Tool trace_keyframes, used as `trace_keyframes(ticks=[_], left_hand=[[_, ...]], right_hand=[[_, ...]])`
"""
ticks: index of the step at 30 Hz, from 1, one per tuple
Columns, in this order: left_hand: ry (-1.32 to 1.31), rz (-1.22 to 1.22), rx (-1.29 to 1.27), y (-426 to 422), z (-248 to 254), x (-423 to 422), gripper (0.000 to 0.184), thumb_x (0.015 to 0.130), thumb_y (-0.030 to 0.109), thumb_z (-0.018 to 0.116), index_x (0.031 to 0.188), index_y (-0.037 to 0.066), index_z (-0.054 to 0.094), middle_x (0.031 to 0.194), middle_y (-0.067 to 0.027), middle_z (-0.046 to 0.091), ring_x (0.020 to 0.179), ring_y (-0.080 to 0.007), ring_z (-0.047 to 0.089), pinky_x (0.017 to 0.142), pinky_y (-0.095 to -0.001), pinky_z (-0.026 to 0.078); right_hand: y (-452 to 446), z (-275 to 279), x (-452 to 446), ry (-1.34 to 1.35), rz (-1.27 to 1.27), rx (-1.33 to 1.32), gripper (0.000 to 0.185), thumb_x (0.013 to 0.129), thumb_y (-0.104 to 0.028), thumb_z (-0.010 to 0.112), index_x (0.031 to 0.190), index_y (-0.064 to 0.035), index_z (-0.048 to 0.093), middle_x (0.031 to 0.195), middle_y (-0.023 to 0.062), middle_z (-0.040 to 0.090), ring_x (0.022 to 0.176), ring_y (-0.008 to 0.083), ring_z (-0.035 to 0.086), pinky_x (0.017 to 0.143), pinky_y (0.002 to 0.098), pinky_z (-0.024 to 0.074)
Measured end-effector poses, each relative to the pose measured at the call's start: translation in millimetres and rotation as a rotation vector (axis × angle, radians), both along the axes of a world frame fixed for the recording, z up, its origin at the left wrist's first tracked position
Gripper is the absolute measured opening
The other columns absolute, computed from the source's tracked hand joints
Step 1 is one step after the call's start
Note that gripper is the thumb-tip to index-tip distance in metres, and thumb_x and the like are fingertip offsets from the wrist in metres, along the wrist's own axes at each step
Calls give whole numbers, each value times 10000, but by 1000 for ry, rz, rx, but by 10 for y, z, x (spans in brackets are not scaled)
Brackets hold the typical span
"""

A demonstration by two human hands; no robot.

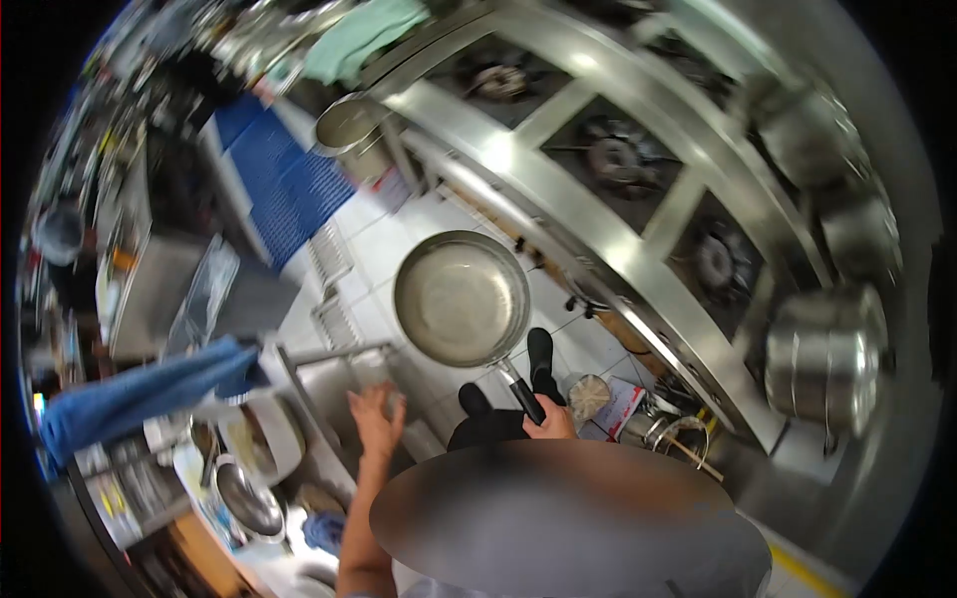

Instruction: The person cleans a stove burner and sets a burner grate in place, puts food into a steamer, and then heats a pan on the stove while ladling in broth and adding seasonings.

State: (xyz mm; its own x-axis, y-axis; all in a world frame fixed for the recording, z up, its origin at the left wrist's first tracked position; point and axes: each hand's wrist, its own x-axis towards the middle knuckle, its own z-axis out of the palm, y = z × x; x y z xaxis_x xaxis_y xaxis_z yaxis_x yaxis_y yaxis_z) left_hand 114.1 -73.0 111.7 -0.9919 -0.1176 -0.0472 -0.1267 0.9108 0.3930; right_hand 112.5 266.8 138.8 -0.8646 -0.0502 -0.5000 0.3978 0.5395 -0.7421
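Note:
A frying pan (461,299) with a metal body and black handle is held out over the tiled floor, its inside facing up. My right hand (551,420) is closed around the end of that handle, near my body. Away to the left, my left hand (378,419) is raised beside the edge of a steel worktop (329,384). Its fingers are apart and I see nothing in them, though the hand is slightly blurred.
A steel stove (638,249) with several burners runs along the right, with a large steel pot (825,364) at its near end. A metal bucket (354,140) stands past the pan. A blue cloth (150,394), a bowl (249,498) and a tub (261,439) lie left.

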Motion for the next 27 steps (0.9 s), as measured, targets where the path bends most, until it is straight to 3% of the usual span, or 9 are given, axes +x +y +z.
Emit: trace_keyframes(ticks=[2,4,6,7,10,14,18,22,27], left_hand=[[-188,141,588,586,-106,-72,324,890,301,665,1102,57,687,1093,-154,675,1066,-304,622,996,-433,440],[-328,79,688,1222,188,-227,342,910,317,668,1099,32,693,1034,-154,697,966,-257,665,859,-318,505],[-350,-58,926,1653,-94,-293,341,941,298,642,1126,14,681,1058,-136,703,957,-190,655,850,-284,494],[-357,-130,969,1828,-9,-346,339,952,290,630,1125,3,677,1055,-128,704,955,-177,648,848,-280,491],[-384,-287,1040,2268,365,-681,346,981,283,591,1130,-20,667,1046,-102,700,955,-144,620,860,-269,473],[-349,-330,997,2642,815,-1177,371,1000,306,549,1153,-14,658,1079,-87,685,996,-147,588,922,-283,440],[-375,-223,1064,3000,956,-1523,433,1014,375,478,1192,8,623,1159,-112,667,1029,-197,616,918,-330,463],[-423,-114,1123,3242,804,-1847,498,1034,430,388,1323,42,506,1243,-105,588,1040,-233,610,932,-380,483],[-713,94,1373,3661,1014,-2226,637,985,575,401,1282,15,468,1334,-203,537,1221,-352,518,1018,-444,445]], right_hand=[[154,105,55,293,-97,-9,397,772,-141,694,1132,1,606,722,236,643,697,384,678,624,427,529],[295,281,-108,505,-193,101,376,772,-139,690,1114,-2,617,710,233,632,665,384,667,602,436,514],[450,649,-466,360,-265,101,378,766,-150,681,1115,-16,619,664,236,592,635,398,643,578,450,496],[551,705,-664,472,-295,113,392,761,-151,695,1107,19,622,646,205,589,546,331,607,538,410,473],[876,807,-1397,668,-365,170,382,721,-135,670,1050,51,612,690,269,599,674,431,633,627,482,487],[1273,870,-2184,414,-458,239,339,763,-180,710,986,58,618,902,290,665,889,464,639,791,495,522],[1438,660,-2529,368,-531,194,405,799,-214,663,1070,79,597,888,292,673,890,430,670,805,485,540],[1421,415,-2281,533,-585,-265,495,938,-412,548,1185,17,559,1056,260,662,1008,431,625,882,492,493],[2018,2,-463,523,-242,-106,357,970,-363,521,1039,-22,600,906,213,656,896,401,625,787,499,484]])
